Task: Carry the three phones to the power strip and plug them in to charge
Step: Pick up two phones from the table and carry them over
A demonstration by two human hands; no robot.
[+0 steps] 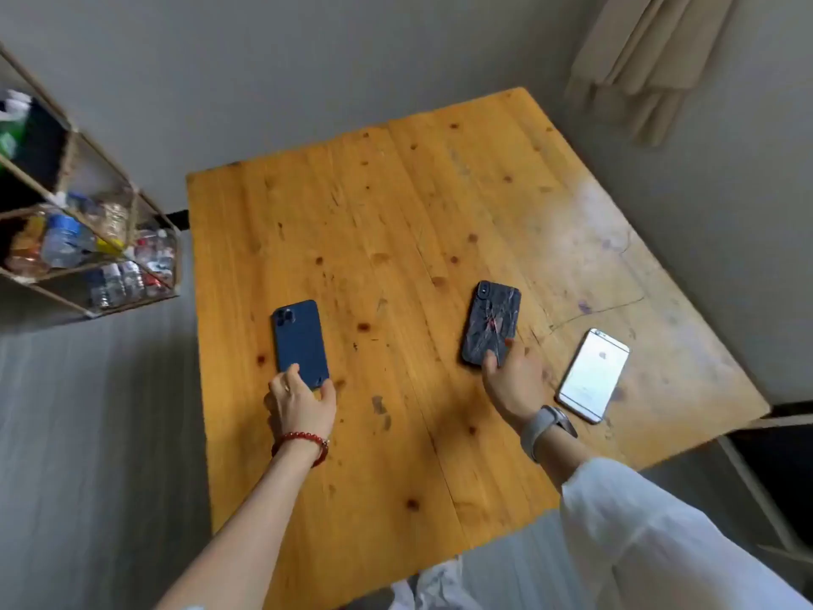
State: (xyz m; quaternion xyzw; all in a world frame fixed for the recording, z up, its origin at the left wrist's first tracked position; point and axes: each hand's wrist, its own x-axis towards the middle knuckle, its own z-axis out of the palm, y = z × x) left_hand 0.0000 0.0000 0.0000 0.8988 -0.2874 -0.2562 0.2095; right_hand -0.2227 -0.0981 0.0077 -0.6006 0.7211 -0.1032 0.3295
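Note:
Three phones lie face down on a wooden table (396, 213). A dark blue phone (299, 339) is at the left; my left hand (303, 400) grips its near end, thumb on one edge and fingers on the other. A black phone with a cracked, marbled back (490, 321) lies in the middle; my right hand (512, 380) pinches its near end. A silver-white phone (594, 374) lies apart at the right, near the table's edge, untouched. No power strip is in view.
A wire shelf rack (88, 239) holding several plastic bottles stands on the floor at the left of the table. A beige curtain (642, 63) hangs at the upper right. A dark chair or stand (774, 468) sits by the table's right corner.

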